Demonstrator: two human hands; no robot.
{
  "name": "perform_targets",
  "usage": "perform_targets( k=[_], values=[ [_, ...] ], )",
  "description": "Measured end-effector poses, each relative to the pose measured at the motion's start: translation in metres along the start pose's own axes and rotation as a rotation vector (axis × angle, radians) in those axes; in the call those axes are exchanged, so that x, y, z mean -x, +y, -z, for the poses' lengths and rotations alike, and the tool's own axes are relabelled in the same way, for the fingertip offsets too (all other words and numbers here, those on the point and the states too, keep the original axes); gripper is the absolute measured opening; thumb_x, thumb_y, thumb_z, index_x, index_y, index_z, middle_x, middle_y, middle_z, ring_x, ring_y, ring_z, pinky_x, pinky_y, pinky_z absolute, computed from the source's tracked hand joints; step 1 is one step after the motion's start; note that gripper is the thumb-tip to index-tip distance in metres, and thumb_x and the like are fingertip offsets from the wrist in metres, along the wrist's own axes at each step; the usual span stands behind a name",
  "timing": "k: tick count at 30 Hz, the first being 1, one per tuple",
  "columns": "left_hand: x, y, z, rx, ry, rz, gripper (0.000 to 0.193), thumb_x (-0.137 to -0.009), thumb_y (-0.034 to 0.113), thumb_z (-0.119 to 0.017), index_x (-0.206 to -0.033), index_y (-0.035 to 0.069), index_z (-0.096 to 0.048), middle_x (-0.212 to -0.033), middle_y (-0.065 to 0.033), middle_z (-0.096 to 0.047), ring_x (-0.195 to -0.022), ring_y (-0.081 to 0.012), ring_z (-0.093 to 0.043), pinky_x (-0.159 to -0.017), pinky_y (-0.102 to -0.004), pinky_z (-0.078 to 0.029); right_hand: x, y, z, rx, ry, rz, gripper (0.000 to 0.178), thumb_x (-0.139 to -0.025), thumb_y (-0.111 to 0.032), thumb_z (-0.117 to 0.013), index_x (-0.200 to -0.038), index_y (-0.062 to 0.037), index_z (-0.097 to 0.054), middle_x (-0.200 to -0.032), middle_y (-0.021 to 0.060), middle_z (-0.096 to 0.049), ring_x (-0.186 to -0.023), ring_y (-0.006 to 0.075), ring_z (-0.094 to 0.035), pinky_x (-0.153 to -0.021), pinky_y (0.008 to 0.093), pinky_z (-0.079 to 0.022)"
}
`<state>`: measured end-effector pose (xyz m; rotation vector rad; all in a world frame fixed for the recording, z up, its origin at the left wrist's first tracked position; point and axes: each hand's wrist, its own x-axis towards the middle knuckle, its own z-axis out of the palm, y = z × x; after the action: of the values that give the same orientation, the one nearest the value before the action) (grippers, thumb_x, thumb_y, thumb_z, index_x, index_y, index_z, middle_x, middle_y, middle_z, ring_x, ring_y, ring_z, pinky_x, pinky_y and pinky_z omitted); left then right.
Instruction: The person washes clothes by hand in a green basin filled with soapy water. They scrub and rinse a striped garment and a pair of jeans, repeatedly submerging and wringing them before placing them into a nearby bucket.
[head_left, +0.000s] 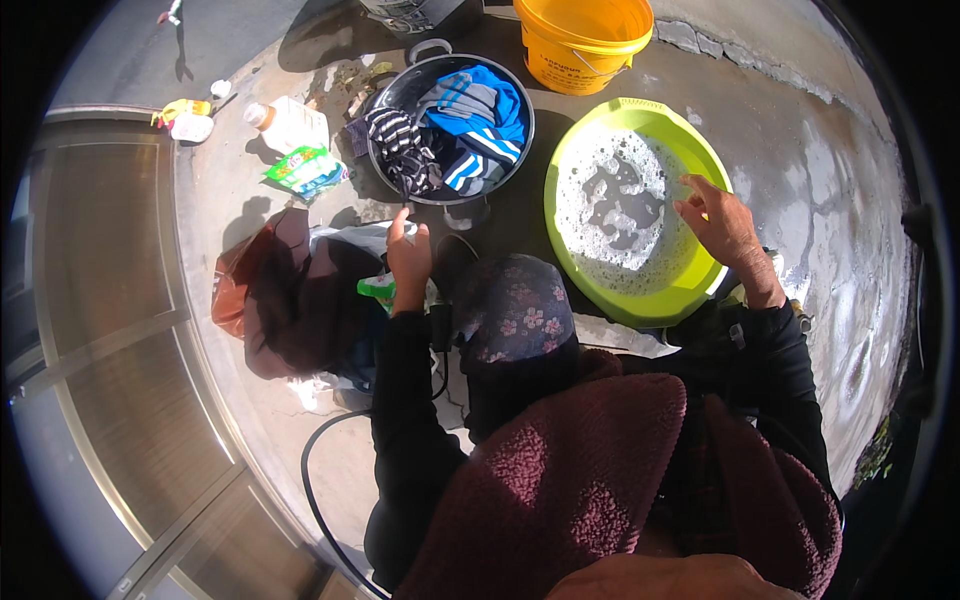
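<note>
My right hand (722,222) is at the right side of a lime-green basin (562,245), its fingers bent and apart, holding nothing. White suds (625,200) float on the water in that basin. My left hand (408,262) is in front of a dark two-handled tub (455,198), with its fingers apart and no object visible in it. Inside the tub lie a blue and grey garment (490,110) and a black-and-white striped cloth (402,140). Beside my left wrist is a small green packet (378,289), partly hidden.
Dark brown clothes (315,300) are heaped at the left by a reddish bag (240,275). Near them stand a white jug (295,125) and a green pouch (305,172). A yellow bucket (580,70) stands at the back. A black hose or cable (308,460) curves across the ground.
</note>
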<state>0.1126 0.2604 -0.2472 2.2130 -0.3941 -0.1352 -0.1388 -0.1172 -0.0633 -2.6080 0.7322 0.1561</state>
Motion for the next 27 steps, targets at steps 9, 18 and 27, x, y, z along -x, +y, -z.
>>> perform_targets(
  k=[9,18,27],
  values=[
    [0.143,-0.075,0.096,-0.104,-0.058,0.593,0.029,-0.083,0.018,-0.061,-0.106,0.001,-0.067,-0.108,-0.0181,-0.066,-0.105,-0.0352,-0.062,-0.089,-0.0393,-0.048,-0.013,0.01,-0.01,0.109,-0.029,-0.129,0.044,-0.09,-0.032,-0.06,-0.125,-0.0067,-0.057,-0.094,0.0155,-0.069,-0.091,0.0312,-0.067,-0.08,0.0414,-0.051],
    [0.178,-0.096,0.12,-0.374,0.185,0.7,0.097,-0.065,0.028,-0.077,-0.145,0.003,-0.028,-0.136,-0.034,-0.037,-0.121,-0.0484,-0.046,-0.101,-0.0474,-0.042,-0.016,0.018,-0.026,0.147,-0.072,-0.071,0.043,-0.089,-0.034,-0.061,-0.122,-0.0068,-0.059,-0.091,0.0144,-0.068,-0.09,0.0308,-0.066,-0.081,0.0424,-0.05],
    [0.164,-0.087,0.144,-0.68,-0.003,0.699,0.088,-0.064,0.025,-0.078,-0.134,0.002,-0.031,-0.117,-0.0289,-0.055,-0.105,-0.0476,-0.059,-0.09,-0.0489,-0.049,-0.013,0.014,-0.023,0.141,-0.047,0.006,0.04,-0.087,-0.03,-0.062,-0.119,-0.0056,-0.061,-0.086,0.0156,-0.067,-0.087,0.0317,-0.066,-0.078,0.0417,-0.049]
  ],
)
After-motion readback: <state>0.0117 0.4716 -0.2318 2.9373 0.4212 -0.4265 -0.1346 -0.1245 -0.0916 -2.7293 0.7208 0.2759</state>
